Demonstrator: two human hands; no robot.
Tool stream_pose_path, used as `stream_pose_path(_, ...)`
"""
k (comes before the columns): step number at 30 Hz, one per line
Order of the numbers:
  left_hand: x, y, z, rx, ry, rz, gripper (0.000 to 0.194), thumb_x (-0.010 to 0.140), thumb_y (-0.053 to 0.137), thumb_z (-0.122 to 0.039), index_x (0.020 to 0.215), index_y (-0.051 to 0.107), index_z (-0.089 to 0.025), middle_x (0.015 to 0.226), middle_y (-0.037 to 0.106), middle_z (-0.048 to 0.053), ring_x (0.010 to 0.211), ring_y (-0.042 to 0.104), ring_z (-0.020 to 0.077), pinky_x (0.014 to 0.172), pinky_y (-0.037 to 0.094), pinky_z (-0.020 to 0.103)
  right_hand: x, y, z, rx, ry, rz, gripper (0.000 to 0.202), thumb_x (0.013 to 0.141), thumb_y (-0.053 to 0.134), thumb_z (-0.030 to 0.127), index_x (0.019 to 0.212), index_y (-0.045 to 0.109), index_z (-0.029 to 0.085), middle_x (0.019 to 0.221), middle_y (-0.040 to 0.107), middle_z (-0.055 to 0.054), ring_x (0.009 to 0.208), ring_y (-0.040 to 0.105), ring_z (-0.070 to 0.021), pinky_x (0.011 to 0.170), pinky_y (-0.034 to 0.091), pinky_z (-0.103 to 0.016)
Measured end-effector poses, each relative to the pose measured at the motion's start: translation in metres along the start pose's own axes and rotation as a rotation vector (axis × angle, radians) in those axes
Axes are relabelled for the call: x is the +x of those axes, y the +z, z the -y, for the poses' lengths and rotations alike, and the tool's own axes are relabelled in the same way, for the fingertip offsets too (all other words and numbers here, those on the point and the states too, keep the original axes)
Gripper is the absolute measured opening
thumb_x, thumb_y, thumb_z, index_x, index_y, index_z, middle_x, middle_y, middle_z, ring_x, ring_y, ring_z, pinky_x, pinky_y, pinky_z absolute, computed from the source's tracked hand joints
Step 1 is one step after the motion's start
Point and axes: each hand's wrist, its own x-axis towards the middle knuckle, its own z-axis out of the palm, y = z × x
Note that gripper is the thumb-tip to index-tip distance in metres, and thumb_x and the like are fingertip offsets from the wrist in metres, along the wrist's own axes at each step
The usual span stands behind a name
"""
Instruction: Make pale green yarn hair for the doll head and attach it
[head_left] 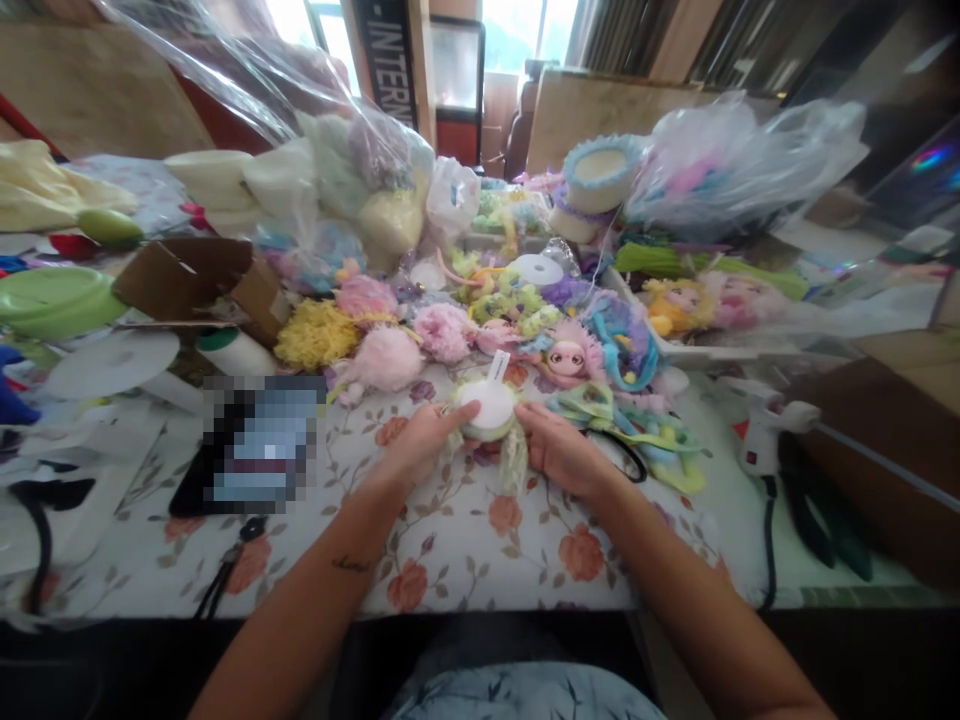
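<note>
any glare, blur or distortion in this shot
Head view: windows at the back blown out; glare streaks on the clear plastic bag; outer edges smeared and stretched, like the brown box; phone partly pixelated; white disc between left hand and right hand clearer, slightly soft.

Phone [262, 448], open cardboard box [259, 300], floral tablecloth [465, 560]

Left forearm [322, 575] and right forearm [675, 570] were bare; left one carried a small dark cursive tattoo [351, 565], lettering unreadable; garment [525, 692] at bottom was pale grey-blue, dark leaf-like print.
</note>
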Motion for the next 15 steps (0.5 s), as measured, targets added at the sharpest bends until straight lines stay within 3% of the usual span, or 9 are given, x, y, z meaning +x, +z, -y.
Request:
stream_pose_path(4,-0.005,-0.013,0.004,0.094,0.029,-0.086,0.040,0.059,0.085,-0.037,0.091,0.073,-0.016,0.087,0.075,0.008,0.071,0.069,0.0219,0.060,0.055,0.027,-0.014,0.000,-0.014,-0.024,0.023,-0.090,0.048,0.086,0.064,0.035,0.128,0.049,0.020,0.096,0.068,-0.006,0.074,0.067,-0.0153,0.063,0.054,-0.025)
stream_pose_path(8,-0.015,-0.024,-0.001,0.382,0.121,-0.214,0.052,0.058,0.085,-0.030,0.106,0.071,-0.018,0.089,0.076,0.006,0.059,0.068,0.0211,0.058,0.051,0.028,-0.025,-0.008,-0.026,-0.158,-0.047,-0.124,0.064,0.081,0.071,0.032,0.138,0.042,0.025,0.098,0.064,-0.002,0.075,0.064,-0.0118,0.073,0.054,-0.026)
stream_pose_path(11,-0.026,-0.027,-0.001,0.455,0.192,-0.305,0.057,0.064,0.079,-0.025,0.119,0.066,-0.019,0.088,0.075,0.004,0.051,0.065,0.0192,0.060,0.050,0.030,-0.028,-0.009,-0.029,-0.194,-0.072,-0.030,0.051,0.079,0.073,0.033,0.126,0.057,0.024,0.090,0.064,0.000,0.079,0.065,-0.0123,0.083,0.054,-0.030)
stream_pose_path(15,-0.044,-0.033,0.011,0.515,0.333,-0.390,0.040,0.075,0.068,-0.027,0.115,0.069,-0.020,0.078,0.073,0.003,0.053,0.063,0.0184,0.062,0.049,0.030,-0.029,-0.006,-0.028,-0.224,0.025,0.006,0.033,0.075,0.075,0.039,0.099,0.071,0.016,0.081,0.069,-0.002,0.077,0.069,-0.0147,0.081,0.055,-0.031)
